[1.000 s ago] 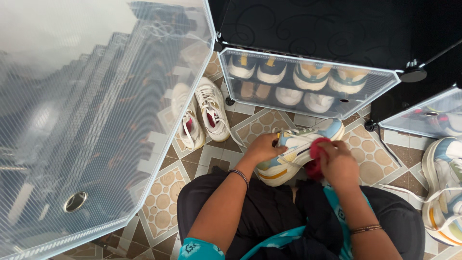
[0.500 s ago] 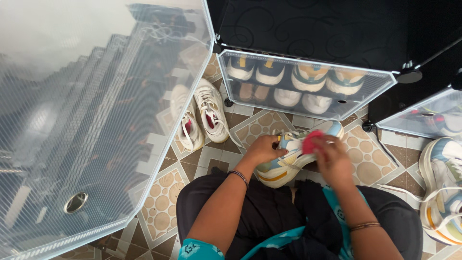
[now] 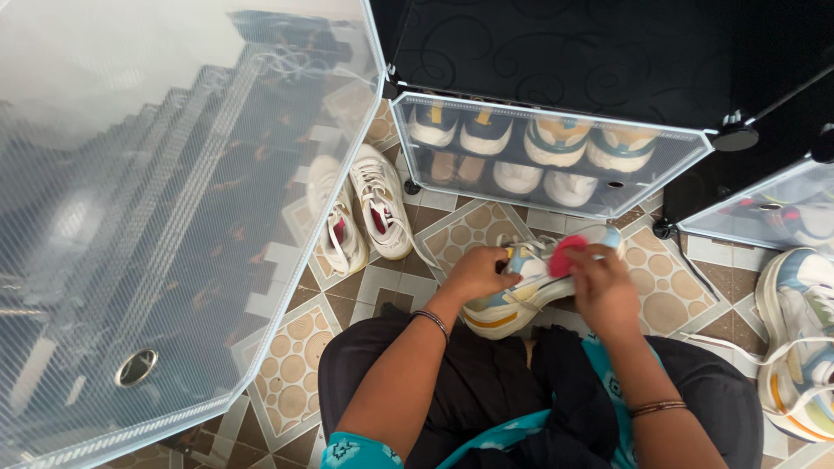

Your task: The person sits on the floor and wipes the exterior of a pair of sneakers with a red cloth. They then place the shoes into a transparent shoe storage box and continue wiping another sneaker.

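A white, pale blue and yellow sneaker (image 3: 512,300) lies across my lap over the tiled floor. My left hand (image 3: 476,271) grips it at the tongue and laces. My right hand (image 3: 601,288) presses a red cloth (image 3: 565,254) against the upper side of the sneaker near its toe. A dark bracelet sits on my left wrist and a thin one on my right.
A translucent cabinet door (image 3: 165,217) swings open at left. A black shoe cabinet (image 3: 556,156) ahead shows several shoes behind its translucent door. A white pair of sneakers (image 3: 360,213) lies on the patterned tiles (image 3: 291,360). A matching sneaker (image 3: 799,334) rests at right.
My right hand has slid the red cloth up from the sneaker's lower side toward its top edge. The sneaker has tilted slightly; my left hand keeps its grip.
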